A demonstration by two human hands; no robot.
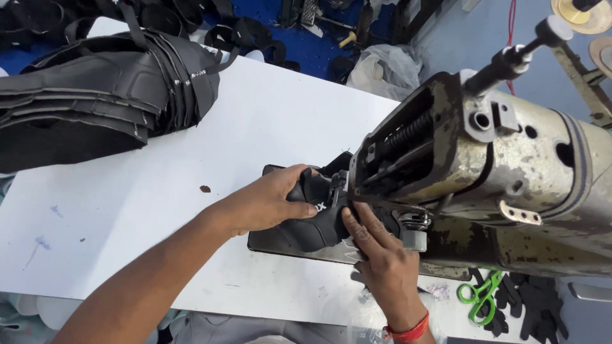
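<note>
The left hand [268, 204] is closed over the far end of a black shaped piece [312, 223], steadying it. The right hand [382, 261] lies with fingers extended, pressing the near edge flat. Both hold the piece on the machine bed, at the head of the worn sewing machine [472, 165]. A stack of black pieces [95, 95] sits well apart on the white table [191, 172]; green scissors [479, 296] lie near the right hand.

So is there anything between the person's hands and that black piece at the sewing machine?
Nothing visible. The left hand grips the black piece directly, and the right hand presses its fingers on it, beside the sewing machine head, which hides the needle area.
</note>
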